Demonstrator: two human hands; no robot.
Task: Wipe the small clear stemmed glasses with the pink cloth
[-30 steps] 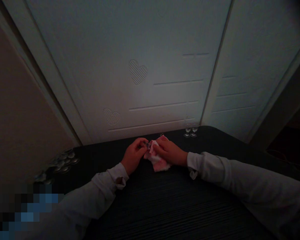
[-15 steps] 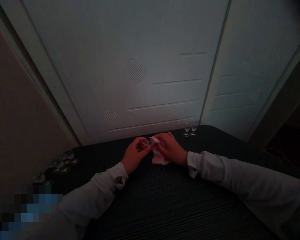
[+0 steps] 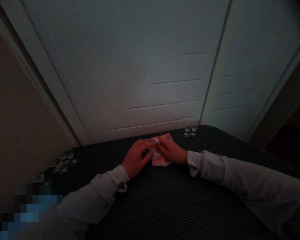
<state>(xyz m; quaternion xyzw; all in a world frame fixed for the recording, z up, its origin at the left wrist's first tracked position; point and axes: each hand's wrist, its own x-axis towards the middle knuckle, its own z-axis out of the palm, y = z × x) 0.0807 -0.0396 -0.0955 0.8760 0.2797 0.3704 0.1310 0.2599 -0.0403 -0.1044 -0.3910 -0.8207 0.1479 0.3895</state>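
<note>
From where I stand, the biggest thing is the pale panel (image 3: 150,40) behind the table, with striped hearts (image 3: 137,71) and long straight grooves cut into it. Against it sits a dark table (image 3: 170,206) with a grained top, and two light sleeves (image 3: 222,170) reach in over it. At the table's left end a crowd of clear glasses (image 3: 62,160) stands close together, dim and hard to count. In the middle, near the far edge, the right hand (image 3: 173,151) grips a pink and white cloth (image 3: 161,161), bunched under the fingers with its loose end hanging towards the person. The left hand (image 3: 137,158) meets it, fingers and thumb curled about a small glass (image 3: 147,151) that is mostly hidden between hand and cloth. Well to the right of the cloth, two little stemmed glasses (image 3: 190,130) stand upright side by side near the back edge.
</note>
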